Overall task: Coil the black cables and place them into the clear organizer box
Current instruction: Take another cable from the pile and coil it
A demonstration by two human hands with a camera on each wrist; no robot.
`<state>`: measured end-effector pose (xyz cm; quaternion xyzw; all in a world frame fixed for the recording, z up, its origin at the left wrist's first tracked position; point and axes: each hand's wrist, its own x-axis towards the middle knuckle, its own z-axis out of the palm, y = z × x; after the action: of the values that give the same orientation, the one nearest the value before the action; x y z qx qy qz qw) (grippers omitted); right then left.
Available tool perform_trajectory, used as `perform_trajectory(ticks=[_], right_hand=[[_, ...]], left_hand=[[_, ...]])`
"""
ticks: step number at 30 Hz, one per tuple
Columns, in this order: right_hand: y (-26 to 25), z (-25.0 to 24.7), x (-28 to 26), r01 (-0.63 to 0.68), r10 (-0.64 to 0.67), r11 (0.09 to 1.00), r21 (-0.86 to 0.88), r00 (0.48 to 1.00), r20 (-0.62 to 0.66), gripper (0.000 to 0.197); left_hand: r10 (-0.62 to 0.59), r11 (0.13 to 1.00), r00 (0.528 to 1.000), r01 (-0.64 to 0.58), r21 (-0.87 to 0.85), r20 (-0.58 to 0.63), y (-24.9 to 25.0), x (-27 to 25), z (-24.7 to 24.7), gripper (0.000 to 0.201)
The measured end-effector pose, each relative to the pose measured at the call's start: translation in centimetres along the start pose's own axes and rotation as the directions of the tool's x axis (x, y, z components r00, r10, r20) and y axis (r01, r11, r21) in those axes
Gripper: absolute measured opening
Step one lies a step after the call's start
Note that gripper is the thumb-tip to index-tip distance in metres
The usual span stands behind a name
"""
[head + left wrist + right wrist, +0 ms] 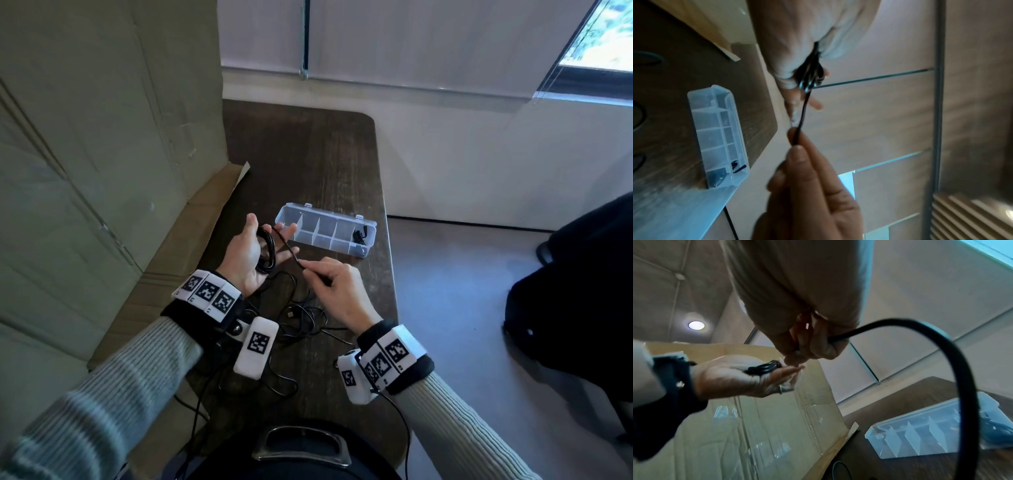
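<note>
My left hand (245, 251) is held palm up over the table, fingers straight, with a small coil of black cable (267, 250) lying across the palm by the thumb. From the coil a taut strand runs to my right hand (310, 269), which pinches it between thumb and forefinger. The left wrist view shows the coil (809, 74) and the pinching fingers (797, 155). Behind the right hand (807, 347) the cable (962, 363) arcs away. The clear organizer box (284, 212) lies open beyond the hands; its right end compartment holds a black cable (359, 236).
More loose black cable (305, 315) lies tangled on the dark wood table (308, 154) below my hands. A big cardboard box (102, 137) stands along the left, its flap on the table. The table's right edge drops to the floor, where a dark object (582, 274) sits.
</note>
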<state>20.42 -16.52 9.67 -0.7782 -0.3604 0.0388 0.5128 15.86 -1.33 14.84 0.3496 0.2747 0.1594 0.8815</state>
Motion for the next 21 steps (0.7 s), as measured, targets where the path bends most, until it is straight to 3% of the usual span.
perform_trajectory(ticks=[3,7,12,16,18,21], right_hand=[[-0.6,0.8,-0.3,0.098,-0.092,0.994,-0.057,0.992,0.091,0.023],[-1.4,1.7,-0.5,0.221,-0.183,0.962,-0.161,0.958,0.222,0.020],[-2.0,1.1,0.2,0.172,-0.110,0.968,-0.182,0.945,0.307,0.024],[-3.0,0.4,-0.1,0.047,0.050,0.982,-0.185,0.871,0.488,0.031],[-3.5,-0.3,-0.3,0.060,0.057,0.976,-0.209,0.858,0.510,0.022],[-5.0,-1.6,0.0,0.154,-0.002,0.950,-0.273,0.873,0.488,0.019]], left_hand=[[-0.077,0.996,0.993,0.072,-0.049,-0.092,-0.2,0.5,-0.1,0.040],[-0.140,0.977,0.988,0.149,0.150,-0.070,-0.2,0.7,-0.6,0.038],[0.016,0.962,0.999,-0.007,0.272,-0.033,-0.1,0.9,-1.0,0.028],[0.156,0.900,0.987,-0.158,0.406,0.037,0.6,1.1,-1.3,0.028],[0.223,0.816,0.971,-0.233,0.528,0.084,1.0,1.2,-1.4,0.039],[0.255,0.505,0.928,-0.366,0.782,0.270,0.6,0.9,-1.6,0.054]])
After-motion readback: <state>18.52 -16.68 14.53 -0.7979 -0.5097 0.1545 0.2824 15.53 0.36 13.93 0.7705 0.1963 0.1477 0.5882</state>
